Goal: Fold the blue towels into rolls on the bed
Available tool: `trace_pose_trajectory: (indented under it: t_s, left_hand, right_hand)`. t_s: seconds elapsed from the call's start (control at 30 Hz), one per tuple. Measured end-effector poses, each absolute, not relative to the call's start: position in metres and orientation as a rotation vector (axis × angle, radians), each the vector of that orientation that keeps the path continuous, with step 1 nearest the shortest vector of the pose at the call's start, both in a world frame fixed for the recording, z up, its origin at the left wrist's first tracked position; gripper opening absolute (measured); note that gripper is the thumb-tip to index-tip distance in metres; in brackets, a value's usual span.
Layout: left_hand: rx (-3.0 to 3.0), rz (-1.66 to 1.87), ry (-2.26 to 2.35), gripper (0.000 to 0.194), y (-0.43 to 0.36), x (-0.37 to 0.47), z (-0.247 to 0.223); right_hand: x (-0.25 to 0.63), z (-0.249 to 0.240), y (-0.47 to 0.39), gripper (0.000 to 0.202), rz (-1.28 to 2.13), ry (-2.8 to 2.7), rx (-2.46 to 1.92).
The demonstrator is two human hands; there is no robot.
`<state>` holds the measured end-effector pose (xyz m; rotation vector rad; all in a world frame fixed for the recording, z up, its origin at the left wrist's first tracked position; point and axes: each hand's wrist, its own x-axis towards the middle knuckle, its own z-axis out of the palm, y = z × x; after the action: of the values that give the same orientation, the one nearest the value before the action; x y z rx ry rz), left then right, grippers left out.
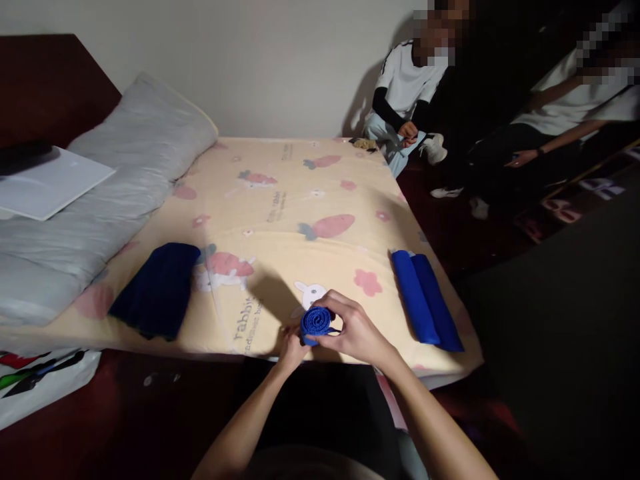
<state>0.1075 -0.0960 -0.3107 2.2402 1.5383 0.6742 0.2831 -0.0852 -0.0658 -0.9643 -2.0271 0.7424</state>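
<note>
Through the head camera I have the blue roll (315, 323) at the near edge of the bed (280, 247); whether it touches the sheet I can't tell. My right hand (356, 328) pinches its upper end between thumb and fingers, and my left hand (291, 348) grasps it lower down, fingertips partly hidden. I'd call this late rolling; the next move probably calls for steady pressure against unwinding. It looks textured, its spiral end facing me.
</note>
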Motion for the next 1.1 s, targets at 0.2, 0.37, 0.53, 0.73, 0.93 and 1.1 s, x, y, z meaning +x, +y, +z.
trace_pose_trajectory:
  t_s: [0.2, 0.37, 0.53, 0.73, 0.93, 1.1]
  left_hand:
    - [2.194, 0.705, 1.468, 0.044, -0.105, 0.101, -0.316]
    - [2.300, 0.678, 1.445, 0.070, -0.111, 0.102, -0.317]
    - [2.380, 0.659, 1.419, 0.073, -0.110, 0.102, -0.312]
    - [2.358, 0.643, 1.392, 0.073, -0.109, 0.099, -0.310]
    - [2.346, 0.643, 1.402, 0.073, -0.110, 0.099, -0.311]
    - [2.359, 0.647, 1.400, 0.072, -0.110, 0.099, -0.310]
  right_hand:
    - [0.300, -0.043, -0.093, 0.024, 0.524, -2.215, -1.073]
    - [0.325, -0.019, -0.106, 0.028, 0.236, -2.286, -1.184]
    - [0.352, -0.027, -0.114, 0.038, -0.111, -2.313, -1.347]
    - [0.393, -0.045, -0.105, 0.051, -0.174, -2.265, -1.533]
    - [0.459, -0.007, -0.074, 0.070, -0.285, -1.963, -1.814]
    - [0.506, -0.001, -0.061, 0.063, -0.667, -1.740, -1.874]
